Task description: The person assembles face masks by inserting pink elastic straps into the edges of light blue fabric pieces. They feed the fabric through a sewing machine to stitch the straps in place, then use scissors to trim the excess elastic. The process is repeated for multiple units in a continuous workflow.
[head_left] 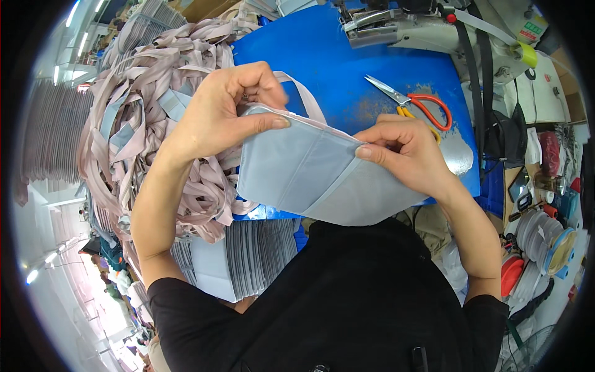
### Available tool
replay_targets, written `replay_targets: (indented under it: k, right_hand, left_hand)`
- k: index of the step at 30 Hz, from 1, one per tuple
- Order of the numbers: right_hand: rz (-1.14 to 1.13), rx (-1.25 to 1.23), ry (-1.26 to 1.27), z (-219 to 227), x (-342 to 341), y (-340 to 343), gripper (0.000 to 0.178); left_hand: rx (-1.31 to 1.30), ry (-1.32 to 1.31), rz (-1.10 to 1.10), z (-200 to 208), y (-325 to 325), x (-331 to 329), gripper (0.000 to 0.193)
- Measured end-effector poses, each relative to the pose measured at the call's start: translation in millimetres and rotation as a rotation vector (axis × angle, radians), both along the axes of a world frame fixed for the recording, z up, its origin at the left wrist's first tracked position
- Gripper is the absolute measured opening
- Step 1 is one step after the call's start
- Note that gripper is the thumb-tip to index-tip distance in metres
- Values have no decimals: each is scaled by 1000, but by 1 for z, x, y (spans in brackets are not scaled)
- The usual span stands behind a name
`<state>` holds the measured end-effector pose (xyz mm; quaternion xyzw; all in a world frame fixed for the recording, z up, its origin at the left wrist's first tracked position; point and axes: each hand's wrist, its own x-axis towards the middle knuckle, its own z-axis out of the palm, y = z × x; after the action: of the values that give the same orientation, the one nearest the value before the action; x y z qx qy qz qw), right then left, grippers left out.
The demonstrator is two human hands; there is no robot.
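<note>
A light grey-blue fabric panel point(291, 170) with stitched seams hangs between my two hands, over the near edge of the blue table. My left hand point(217, 115) pinches its upper left corner, thumb in front and fingers curled behind. Along the top edge, further right, my right hand point(409, 152) grips the panel between thumb and fingers. A pale pink strap point(307, 99) loops up behind the top edge; where its ends meet the panel is partly hidden. Scissors point(401, 97) with red and yellow handles lie just beyond my right hand, blades pointing up and left.
Left of the panel spreads a big heap of pink straps point(198, 68) on the blue table point(279, 49). Stacked grey panels point(260, 254) sit below the table's near edge. A sewing machine point(415, 34) stands at the far right. Spools point(539, 229) crowd the right side.
</note>
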<state>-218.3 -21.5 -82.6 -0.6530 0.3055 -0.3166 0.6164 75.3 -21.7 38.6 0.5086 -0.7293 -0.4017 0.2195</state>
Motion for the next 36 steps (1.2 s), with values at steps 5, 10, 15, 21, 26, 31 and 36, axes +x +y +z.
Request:
replay_targets:
  k: [5, 10, 15, 21, 26, 31, 36]
  right_hand:
    - [-12, -37, 41, 5, 0, -4, 17]
    - [-37, 6, 17, 2, 4, -15, 17]
    - [-57, 193, -88, -3, 14, -34, 19]
    - [-155, 417, -191, -4, 31, -58, 20]
    - [-275, 394, -222, -11, 44, -72, 20]
    - [-322, 462, -270, -6, 44, -83, 27]
    - [-362, 502, -297, -6, 47, -89, 32]
  left_hand:
    - [1, -221, -132, 15, -14, 0, 20]
    - [38, -215, -178, 9, -41, 1, 12]
    - [63, -230, -199, 6, -90, 0, 8]
    - [46, -230, -251, -9, -161, 5, 16]
    - [0, -212, -209, -23, -190, 6, 24]
    - [-159, -244, -242, -29, -206, 4, 39]
    - [-337, -333, -257, -38, -217, 9, 45]
